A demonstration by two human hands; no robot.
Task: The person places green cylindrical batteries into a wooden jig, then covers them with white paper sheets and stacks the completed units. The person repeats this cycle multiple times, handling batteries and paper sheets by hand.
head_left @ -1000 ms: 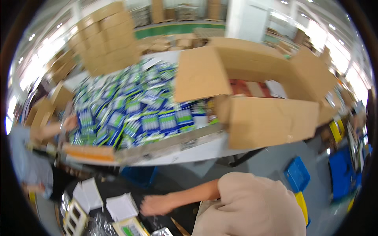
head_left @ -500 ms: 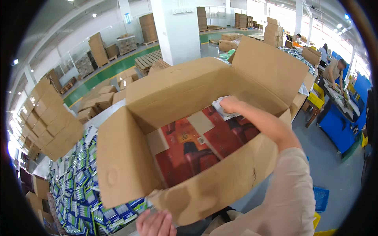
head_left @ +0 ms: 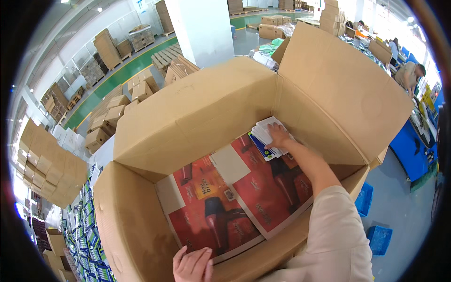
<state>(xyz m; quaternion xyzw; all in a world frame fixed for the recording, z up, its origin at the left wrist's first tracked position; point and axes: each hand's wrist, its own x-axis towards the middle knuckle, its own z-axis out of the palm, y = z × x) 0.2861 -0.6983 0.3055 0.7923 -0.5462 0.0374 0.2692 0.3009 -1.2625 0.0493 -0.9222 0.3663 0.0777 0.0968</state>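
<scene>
A large cardboard box (head_left: 155, 145) with raised flaps stands in front of me. Inside lie flat red printed panels (head_left: 202, 188) picturing hair dryers. In the box's far right corner is a stack of white-backed card packs (head_left: 264, 134), with one blue and green face showing at its edge. My right hand (head_left: 280, 137) rests on that stack, its fingers spread over the top. My left hand (head_left: 192, 265) is at the box's near edge, fingers loosely bent and apart, with nothing visible in it.
Blue and green blister packs (head_left: 84, 235) are heaped on the left. Stacked cartons (head_left: 49, 162) stand beyond them. A tall flap (head_left: 343, 84) rises at the box's right. Blue bins (head_left: 378, 239) sit on the floor at right. A co-worker (head_left: 409, 75) bends over a bench.
My view has come closer over the box. My right hand has lowered the card packs into the far right corner and its fingers have spread. My left hand's fingers have loosened.
</scene>
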